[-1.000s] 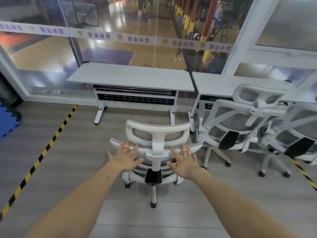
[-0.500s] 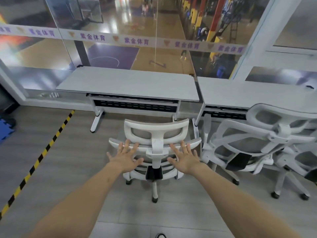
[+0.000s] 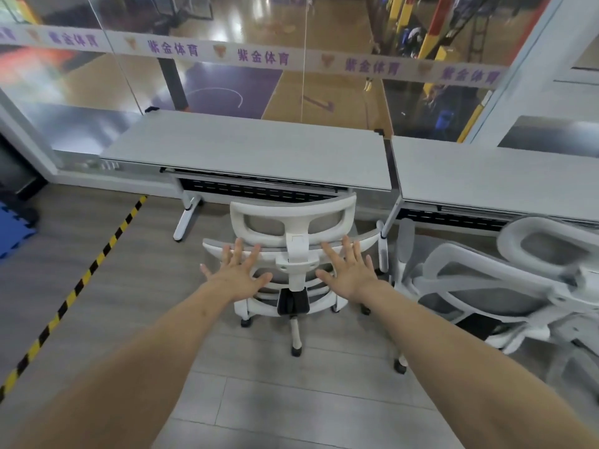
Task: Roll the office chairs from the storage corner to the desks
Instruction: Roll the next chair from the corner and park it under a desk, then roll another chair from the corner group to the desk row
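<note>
**Head view: white chair pushed up to the left desk**

Head view, centre frame: white office chair (image 3: 293, 254) faces the left desk (image 3: 246, 150), headrest just short of the desk's front edge, seat apparently starting under it. Left hand (image 3: 238, 273) and right hand (image 3: 348, 273) are both spread flat, fingers straight, against the back of the backrest either side of the spine. Pressing, not gripping; firm contact can't be confirmed.

Progress, as a judgement: this chair is nearly parked, maybe a last nudge in. Right of frame, second chair (image 3: 505, 286) sits at the right desk (image 3: 486, 176), blurred, angled rather than squared up. A third may sit behind it, too blurred to tell. Storage corner isn't visible, so remaining chairs unknown.

Containers: none in view. Both desktops show nothing on them. Yellow-black floor tape (image 3: 81, 286) runs lower left; blue mat (image 3: 13, 231) at left edge.
</note>
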{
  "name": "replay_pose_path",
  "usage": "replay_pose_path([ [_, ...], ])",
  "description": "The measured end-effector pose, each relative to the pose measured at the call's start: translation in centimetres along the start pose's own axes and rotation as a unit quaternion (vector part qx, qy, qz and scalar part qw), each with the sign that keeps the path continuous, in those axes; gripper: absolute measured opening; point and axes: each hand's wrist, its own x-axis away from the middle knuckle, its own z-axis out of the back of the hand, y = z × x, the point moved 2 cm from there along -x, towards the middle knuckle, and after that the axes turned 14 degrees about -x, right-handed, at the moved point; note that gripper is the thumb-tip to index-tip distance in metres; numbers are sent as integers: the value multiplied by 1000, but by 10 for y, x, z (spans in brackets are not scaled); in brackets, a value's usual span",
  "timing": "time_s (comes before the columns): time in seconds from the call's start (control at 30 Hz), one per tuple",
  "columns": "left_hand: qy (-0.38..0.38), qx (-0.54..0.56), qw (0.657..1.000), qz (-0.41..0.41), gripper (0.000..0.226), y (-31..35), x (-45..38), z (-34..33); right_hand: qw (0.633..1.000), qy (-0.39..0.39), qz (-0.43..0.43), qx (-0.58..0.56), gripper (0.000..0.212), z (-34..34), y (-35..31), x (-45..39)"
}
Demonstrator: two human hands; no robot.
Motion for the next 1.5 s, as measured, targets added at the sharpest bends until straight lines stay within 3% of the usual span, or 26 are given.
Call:
replay_pose_path([
  [0.27, 7, -41, 999, -1, 94, 6, -5, 1, 1000, -4, 17, 12, 89, 4, -6, -3],
  [0.5, 36, -4, 999, 19, 71, -7, 62, -17, 995, -58, 30, 81, 45, -14, -48, 52],
  [0.67, 118, 60, 984, 120, 49, -71, 163, -56, 983, -61, 138, 108, 38, -50, -150, 98],
  [0.83, 129, 93, 954, 254, 54, -162, 322, -151, 943, -74, 276, 173, 39, -146, -305, 182],
  [1.0, 115, 139, 890, 419, 51, -247, 524, -266, 867, -130, 427, 220, 45, -272, -451, 327],
  [1.2, 96, 187, 780, 589, 47, -300, 760, -391, 776, -190, 562, 213, 46, -411, -576, 513],
  [1.37, 81, 238, 692, 676, 53, -326, 897, -470, 699, -213, 640, 237, 43, -497, -650, 629],
  [1.5, 73, 258, 643, 717, 47, -359, 962, -518, 677, -250, 648, 242, 42, -556, -708, 675],
])
